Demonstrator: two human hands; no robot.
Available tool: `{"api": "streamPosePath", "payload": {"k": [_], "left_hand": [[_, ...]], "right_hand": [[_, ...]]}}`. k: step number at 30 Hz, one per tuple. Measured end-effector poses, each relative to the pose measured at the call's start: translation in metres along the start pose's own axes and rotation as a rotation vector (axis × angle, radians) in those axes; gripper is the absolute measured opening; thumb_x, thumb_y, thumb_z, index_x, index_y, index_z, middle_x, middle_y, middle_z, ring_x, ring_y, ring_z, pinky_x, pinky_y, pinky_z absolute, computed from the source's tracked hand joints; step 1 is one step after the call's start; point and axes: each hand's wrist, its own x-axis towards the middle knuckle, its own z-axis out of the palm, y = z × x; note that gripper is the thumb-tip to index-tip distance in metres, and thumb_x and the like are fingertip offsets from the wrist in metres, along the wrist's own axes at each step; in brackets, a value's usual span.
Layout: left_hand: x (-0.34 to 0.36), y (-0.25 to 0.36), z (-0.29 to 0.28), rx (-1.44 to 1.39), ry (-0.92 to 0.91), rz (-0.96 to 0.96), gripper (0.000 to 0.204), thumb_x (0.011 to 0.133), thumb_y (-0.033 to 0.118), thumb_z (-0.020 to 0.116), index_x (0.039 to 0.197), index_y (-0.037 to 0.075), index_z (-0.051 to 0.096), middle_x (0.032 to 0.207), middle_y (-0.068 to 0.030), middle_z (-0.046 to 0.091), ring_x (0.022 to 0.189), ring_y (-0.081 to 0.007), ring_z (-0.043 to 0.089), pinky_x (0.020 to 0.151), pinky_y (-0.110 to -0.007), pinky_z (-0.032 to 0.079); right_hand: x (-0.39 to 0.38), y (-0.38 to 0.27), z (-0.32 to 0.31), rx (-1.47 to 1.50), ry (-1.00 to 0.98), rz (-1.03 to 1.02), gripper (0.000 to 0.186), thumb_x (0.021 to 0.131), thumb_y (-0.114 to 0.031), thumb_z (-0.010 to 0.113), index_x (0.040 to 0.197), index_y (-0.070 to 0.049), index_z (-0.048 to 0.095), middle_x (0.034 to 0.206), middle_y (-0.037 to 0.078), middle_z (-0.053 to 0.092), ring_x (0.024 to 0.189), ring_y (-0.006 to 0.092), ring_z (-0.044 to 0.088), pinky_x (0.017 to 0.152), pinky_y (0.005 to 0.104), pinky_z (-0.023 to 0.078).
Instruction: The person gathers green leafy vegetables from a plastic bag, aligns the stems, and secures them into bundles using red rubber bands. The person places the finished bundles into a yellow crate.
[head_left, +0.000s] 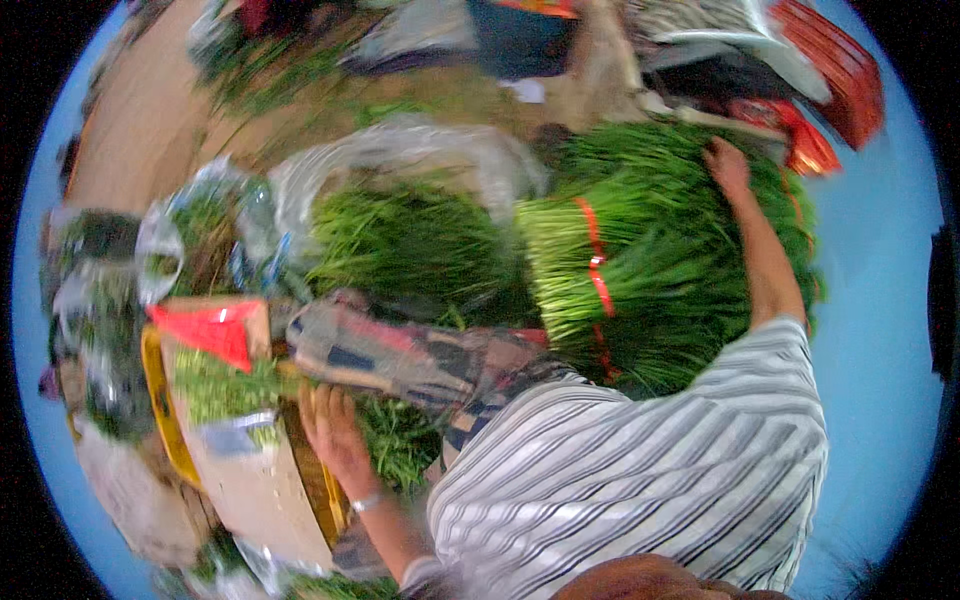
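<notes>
While our right hand (728, 165) lies flat, fingers spread, on the big chive bundle (640, 260) at one o'clock, it could roll. Our left hand (335, 430), fingers loosely curled at seven o'clock, grips nothing.

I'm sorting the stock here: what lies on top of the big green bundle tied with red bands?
A hand rests on the big green bundle, its forearm stretched across the stalks. What lies beneath the bundle is covered.

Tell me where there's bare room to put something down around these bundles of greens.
Bare tan ground lies beyond the plastic-wrapped greens. Everywhere else is crowded: the big tied bundle under the right hand, the yellow crate of greens by the left hand, and red crates.
</notes>
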Motion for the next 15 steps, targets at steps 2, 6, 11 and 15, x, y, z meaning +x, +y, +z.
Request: {"api": "streamPosePath", "payload": {"k": [2,6,11,15], "left_hand": [[0.008,0.001,-0.004,0.043,0.043,-0.024,0.059,0.085,0.013,0.058,0.136,0.003,0.029,0.117,-0.014,0.051,0.103,-0.023,0.051,0.088,-0.037,0.043],[0.011,0.0,-0.008,-0.013,0.033,-0.053,0.059,0.085,0.015,0.06,0.135,0.002,0.032,0.116,-0.0131,0.052,0.104,-0.0234,0.052,0.089,-0.037,0.043],[0.009,-0.017,-0.039,-0.132,0.011,-0.064,0.065,0.08,0.018,0.066,0.133,0.002,0.034,0.117,-0.0146,0.052,0.105,-0.0247,0.055,0.086,-0.036,0.047],[0.002,-0.006,-0.034,-0.066,0.014,-0.047,0.07,0.079,0.019,0.067,0.135,0.001,0.03,0.116,-0.0144,0.052,0.105,-0.0247,0.054,0.087,-0.034,0.047]], "right_hand": [[0.004,0.016,0.01,-0.014,-0.114,0.117,0.046,0.085,-0.035,0.056,0.122,-0.006,0.053,0.11,0.016,0.061,0.1,0.0321,0.058,0.085,0.0417,0.045],[0.021,0.102,0.06,0.054,-0.04,0.069,0.053,0.086,-0.044,0.052,0.122,-0.005,0.054,0.122,0.016,0.054,0.111,0.033,0.051,0.093,0.041,0.04],[0.076,0.19,0.09,0.277,-0.002,0.432,0.062,0.087,-0.051,0.048,0.128,-0.005,0.048,0.123,0.02,0.052,0.107,0.0309,0.053,0.09,0.0434,0.041],[0.055,0.162,0.123,0.317,-0.03,0.44,0.061,0.086,-0.05,0.05,0.128,-0.004,0.048,0.122,0.02,0.052,0.106,0.0316,0.053,0.087,0.0432,0.043]]}}
